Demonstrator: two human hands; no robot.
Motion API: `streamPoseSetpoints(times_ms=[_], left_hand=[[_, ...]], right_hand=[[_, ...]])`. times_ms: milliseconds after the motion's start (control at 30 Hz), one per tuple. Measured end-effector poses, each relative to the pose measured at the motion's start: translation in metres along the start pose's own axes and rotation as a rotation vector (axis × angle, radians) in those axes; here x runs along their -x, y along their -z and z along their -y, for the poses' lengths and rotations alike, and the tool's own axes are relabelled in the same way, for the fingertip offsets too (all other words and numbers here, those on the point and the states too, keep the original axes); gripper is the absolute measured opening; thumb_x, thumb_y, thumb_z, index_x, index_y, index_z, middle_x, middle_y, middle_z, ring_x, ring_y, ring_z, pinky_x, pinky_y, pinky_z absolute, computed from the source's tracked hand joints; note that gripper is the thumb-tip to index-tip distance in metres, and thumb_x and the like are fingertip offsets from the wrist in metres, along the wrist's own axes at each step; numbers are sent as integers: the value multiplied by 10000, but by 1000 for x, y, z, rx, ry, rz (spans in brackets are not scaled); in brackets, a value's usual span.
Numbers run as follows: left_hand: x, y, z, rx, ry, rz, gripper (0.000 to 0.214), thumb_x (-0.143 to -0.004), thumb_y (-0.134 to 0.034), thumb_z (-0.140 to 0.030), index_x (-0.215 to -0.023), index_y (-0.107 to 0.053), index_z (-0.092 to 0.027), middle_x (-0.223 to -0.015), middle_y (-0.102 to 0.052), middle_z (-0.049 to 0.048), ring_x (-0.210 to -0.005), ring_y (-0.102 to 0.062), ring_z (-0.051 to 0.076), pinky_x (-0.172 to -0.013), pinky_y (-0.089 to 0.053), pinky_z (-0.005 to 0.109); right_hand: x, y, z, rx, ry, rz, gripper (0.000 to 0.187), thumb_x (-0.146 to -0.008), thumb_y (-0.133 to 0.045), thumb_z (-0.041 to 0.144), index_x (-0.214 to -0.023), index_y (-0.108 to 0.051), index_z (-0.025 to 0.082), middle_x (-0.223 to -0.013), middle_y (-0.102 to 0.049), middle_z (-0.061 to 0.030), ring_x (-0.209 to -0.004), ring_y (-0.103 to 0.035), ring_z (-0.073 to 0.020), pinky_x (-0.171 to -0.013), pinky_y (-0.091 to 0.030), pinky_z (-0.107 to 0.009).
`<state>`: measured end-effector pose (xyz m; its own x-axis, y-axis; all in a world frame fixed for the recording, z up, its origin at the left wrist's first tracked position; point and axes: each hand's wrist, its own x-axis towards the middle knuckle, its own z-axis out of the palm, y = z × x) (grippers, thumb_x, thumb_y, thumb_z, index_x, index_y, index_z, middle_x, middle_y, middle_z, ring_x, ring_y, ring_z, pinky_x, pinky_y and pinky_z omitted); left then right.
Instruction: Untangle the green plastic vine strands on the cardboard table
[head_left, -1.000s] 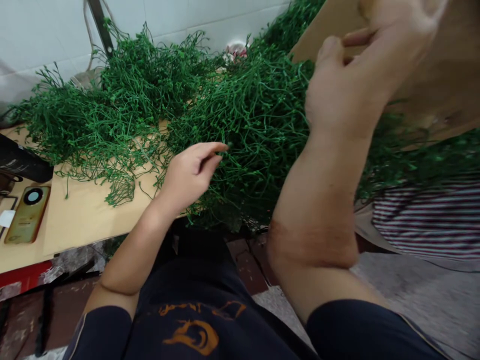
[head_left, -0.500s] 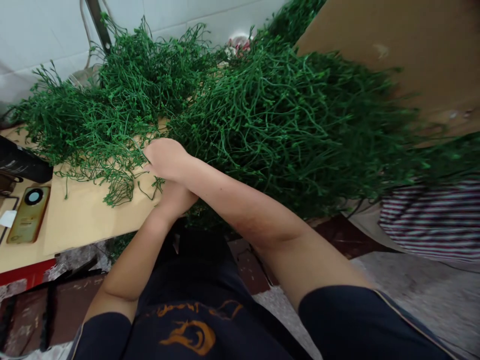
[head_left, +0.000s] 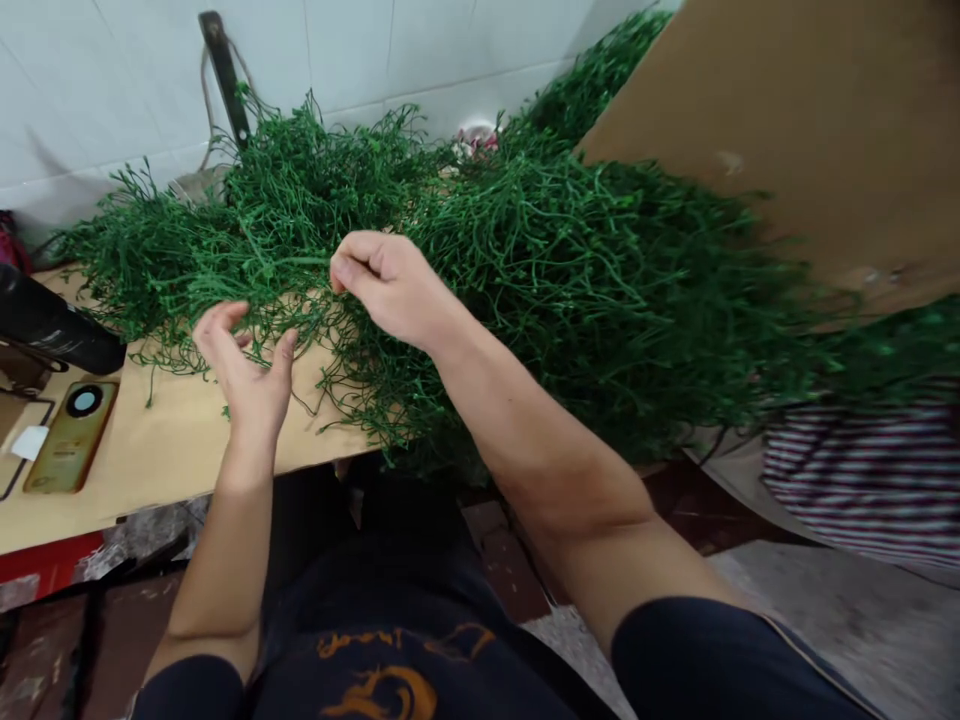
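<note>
A big heap of thin green plastic stems [head_left: 540, 260] covers the yellowish table [head_left: 157, 455] from the left to the right edge. My right hand [head_left: 390, 285] hovers over the heap's near left part, fingers pinched together on a few green stems. My left hand [head_left: 247, 375] is just below and left of it, palm up with fingers curled loosely apart, touching loose strands at the heap's edge.
A large brown cardboard sheet [head_left: 787, 140] leans at the upper right. A gold phone [head_left: 71, 435] lies on the table at the left, beside a black cylinder [head_left: 52, 330]. White tiled wall behind. Striped cloth [head_left: 870, 480] at the right. My dark-clothed lap is below.
My right hand came down from the cardboard at the upper right to the heap's left part and now pinches stems. My left hand shifted left and turned palm up.
</note>
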<state>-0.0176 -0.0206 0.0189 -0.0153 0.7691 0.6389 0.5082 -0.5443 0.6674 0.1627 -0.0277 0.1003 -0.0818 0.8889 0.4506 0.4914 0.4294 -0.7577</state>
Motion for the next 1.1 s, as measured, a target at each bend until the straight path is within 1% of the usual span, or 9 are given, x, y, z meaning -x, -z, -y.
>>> streamPoseSetpoints(times_ms=[100, 200, 333, 467, 600, 767, 867, 967, 1100], left_hand=[[-25, -5, 4, -193, -87, -82, 654, -694, -719, -473, -1239, -464, -217, -1324, -427, 127, -1229, -438, 262, -912, -466, 389], [-47, -13, 13, -297, -113, 94, 342, -810, -588, -376, -1106, -562, -208, -1200, -551, 104, -1158, -504, 242, -948, -431, 381], [-60, -17, 22, -357, -87, 255, 183, -879, -447, -302, -893, -604, -207, -969, -651, 63, -947, -589, 202, -856, -432, 335], [-64, -13, 16, -416, -147, 333, 214, -857, -525, -413, -877, -597, -213, -959, -669, 64, -946, -594, 231, -879, -385, 374], [-72, -11, 12, -427, -153, 359, 270, -837, -560, -475, -939, -591, -227, -948, -672, 51, -936, -599, 239, -910, -354, 391], [-80, -5, 19, -461, -161, 349, 289, -815, -587, -482, -962, -598, -234, -987, -663, 61, -967, -579, 256, -874, -366, 381], [-79, -4, 18, -504, -218, 432, 252, -837, -553, -462, -887, -617, -224, -955, -655, 78, -956, -565, 269, -826, -377, 378], [-77, -6, 6, -524, -289, 470, 218, -846, -541, -411, -909, -632, -223, -962, -644, 92, -978, -554, 280, -840, -374, 399], [-76, -7, -4, -503, -344, 483, 209, -818, -574, -358, -980, -639, -242, -1004, -631, 91, -1025, -541, 289, -868, -377, 415]], right_hand=[[8, -7, 9, -17, 6, 58, 305, -902, -455, 173, -601, -410, 166, -590, -337, 32, -593, -315, -71, -601, -301, -240], [16, -8, 14, -62, -19, 77, 365, -886, -523, 305, -579, -373, 175, -574, -284, 34, -589, -286, -77, -568, -270, -250], [25, 3, 5, -142, -87, -28, 462, -827, -583, 462, -551, -339, 182, -548, -239, 41, -564, -261, -70, -529, -233, -250], [29, 15, -12, -287, -163, -181, 499, -802, -582, 529, -556, -307, 194, -543, -213, 48, -523, -219, -59, -489, -201, -242], [32, 24, -24, -326, -186, -244, 493, -804, -574, 536, -563, -312, 197, -535, -210, 52, -502, -205, -56, -473, -200, -235], [41, 36, -36, 0, -161, -136, 366, -815, -579, 445, -597, -499, 162, -601, -418, 13, -566, -383, -77, -568, -354, -258], [41, 34, -32, 260, -98, -124, 278, -779, -633, 412, -860, -636, 146, -905, -590, -77, -804, -537, -158, -738, -447, -333], [30, 17, -18, 449, -13, -171, 406, -763, -661, 422, -1058, -612, 149, -1133, -575, -143, -1054, -515, -252, -886, -427, -409], [5, -16, -7, 520, -43, 86, 227, -849, -561, 349, -909, -626, 140, -924, -619, -100, -927, -539, -212, -841, -407, -350]])
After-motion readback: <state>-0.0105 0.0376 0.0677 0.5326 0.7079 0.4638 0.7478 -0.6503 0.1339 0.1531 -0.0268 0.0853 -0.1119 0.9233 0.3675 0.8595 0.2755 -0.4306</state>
